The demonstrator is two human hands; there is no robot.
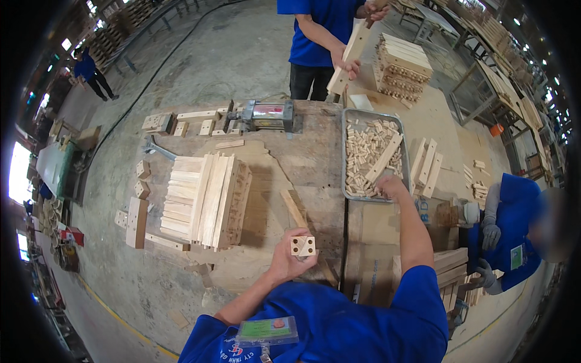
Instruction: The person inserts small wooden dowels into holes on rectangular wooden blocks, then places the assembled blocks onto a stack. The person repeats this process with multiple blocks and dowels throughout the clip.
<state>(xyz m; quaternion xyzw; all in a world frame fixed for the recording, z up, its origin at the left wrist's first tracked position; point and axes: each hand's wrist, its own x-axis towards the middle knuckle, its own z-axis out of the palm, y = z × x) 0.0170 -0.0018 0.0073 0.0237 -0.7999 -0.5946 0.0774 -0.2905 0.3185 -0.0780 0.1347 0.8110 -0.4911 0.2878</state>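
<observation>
My left hand [287, 257] is wrapped round a wooden bar held end-up. The bar's end face [302, 245] points at me and has several round holes drilled in it. My right hand [393, 187] reaches into the near right corner of a grey tray [344, 175] of short wooden dowels [361, 145]. Its fingers are bent together down among the dowels, and whatever they pinch is hidden. A longer wooden strip [384, 158] lies across the dowels, just beyond that hand. Left of my left hand, a large stack of wooden slats [209, 199] stands on the worn table.
A clamp with a cylinder [269, 115] sits at the table's far edge. A wooden stick [295, 209] lies beside my left hand. Loose bars [430, 169] rest right of the tray. One co-worker [321, 36] stands opposite holding a bar; another, gloved [508, 236], works at the right.
</observation>
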